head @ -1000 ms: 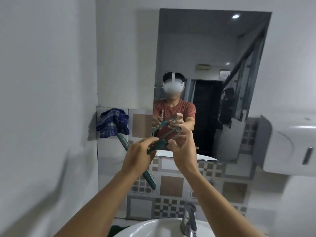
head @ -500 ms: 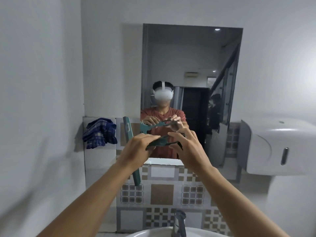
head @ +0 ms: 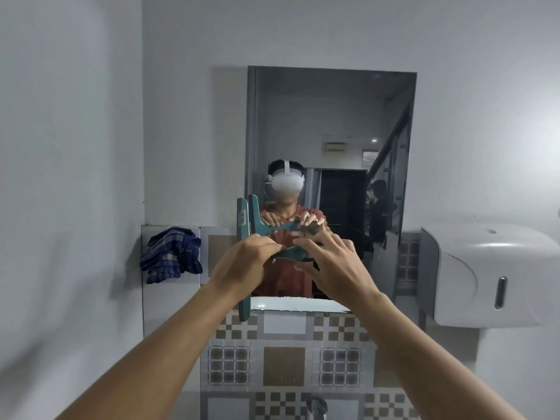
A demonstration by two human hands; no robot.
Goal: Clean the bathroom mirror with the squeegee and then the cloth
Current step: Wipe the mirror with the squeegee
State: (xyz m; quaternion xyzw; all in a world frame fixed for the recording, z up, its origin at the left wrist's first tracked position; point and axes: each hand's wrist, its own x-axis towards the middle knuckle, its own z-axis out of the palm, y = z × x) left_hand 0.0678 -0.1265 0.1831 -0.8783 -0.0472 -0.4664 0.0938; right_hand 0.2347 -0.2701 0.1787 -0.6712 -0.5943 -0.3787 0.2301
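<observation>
Squeegee [head: 243, 225] blade upright at the mirror [head: 333, 122] left edge, low. Left hand [head: 245, 262] curls round the handle by the blade; right hand [head: 333, 268] pinches the handle end. Best to seat the blade flat and draw it across evenly. Plaid cloth [head: 172, 253] hangs to the left, untouched. A second ago the blade was slanted, clear of the glass.

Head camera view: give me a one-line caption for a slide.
Left hand and right hand hold the green squeegee, blade upright at the mirror's left edge; checked cloth hangs nearby.
</observation>
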